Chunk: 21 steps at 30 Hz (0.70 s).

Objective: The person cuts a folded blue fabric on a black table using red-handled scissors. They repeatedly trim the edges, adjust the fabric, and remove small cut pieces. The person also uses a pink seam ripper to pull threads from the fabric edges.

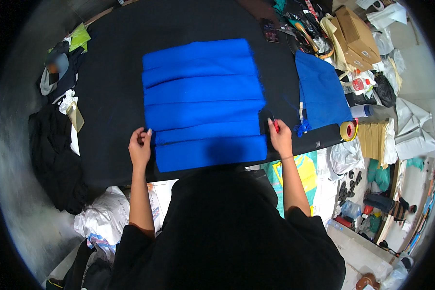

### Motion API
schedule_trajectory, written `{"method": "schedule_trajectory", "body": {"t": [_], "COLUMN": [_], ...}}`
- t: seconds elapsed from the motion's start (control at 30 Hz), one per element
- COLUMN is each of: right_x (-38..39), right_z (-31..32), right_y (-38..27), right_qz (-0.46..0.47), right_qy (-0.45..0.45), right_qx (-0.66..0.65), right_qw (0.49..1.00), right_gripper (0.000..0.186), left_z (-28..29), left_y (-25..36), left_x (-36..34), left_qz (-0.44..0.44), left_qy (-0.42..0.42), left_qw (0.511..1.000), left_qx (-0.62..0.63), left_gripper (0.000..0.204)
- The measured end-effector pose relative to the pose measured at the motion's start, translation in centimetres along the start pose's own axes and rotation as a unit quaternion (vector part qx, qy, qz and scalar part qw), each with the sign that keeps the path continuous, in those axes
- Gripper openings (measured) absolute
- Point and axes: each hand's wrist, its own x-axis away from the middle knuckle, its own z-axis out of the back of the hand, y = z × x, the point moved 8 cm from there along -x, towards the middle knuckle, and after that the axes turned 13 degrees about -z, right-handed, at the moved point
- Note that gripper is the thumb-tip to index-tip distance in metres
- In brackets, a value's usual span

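Note:
Several long strips of bright blue fabric [203, 87], with creased and frayed edges, lie side by side across the black tabletop [108, 67]. Beside their lower left edge, my left hand [140, 147] rests with fingers loosely bent and apart, holding nothing visible. At the right edge of the strips, my right hand [281, 140] grips a small red-handled tool [276, 124], its thin tip pointing up; its exact kind is hard to make out. A folded darker blue cloth [322, 92] with a knot of blue strands lies to the right.
Dark garments [53, 154] and a pale rectangular object [75, 117] lie at left. Cardboard boxes [354, 36], a tape roll [347, 131], a phone [269, 30] and clutter line the right side. Sacks [104, 217] lie below the table; another person [386, 203] is at far right.

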Motion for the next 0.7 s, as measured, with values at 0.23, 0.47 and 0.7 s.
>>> {"method": "schedule_trajectory", "body": {"t": [0.23,0.47,0.7], "right_x": [-2.9,-1.5,3.2], "right_z": [-4.1,-3.7,0.8], "right_y": [-2.9,-2.8,-0.5], "right_qz": [0.006,-0.151,-0.170], "right_qy": [0.015,-0.207,-0.294], "right_qx": [-0.107,-0.345,-0.285], "right_qw": [0.994,0.903,0.896], "right_gripper": [0.038,0.017,0.018], "left_z": [-2.1,-0.5,4.0], "left_y": [0.0,1.7,4.9], "left_x": [-3.8,-3.2,2.2], "left_qz": [0.049,0.179,0.192], "left_qy": [-0.031,-0.081,-0.200], "left_qw": [0.997,0.956,0.928], "left_qx": [-0.058,0.217,0.247], "left_gripper": [0.034,0.016,0.023]}}
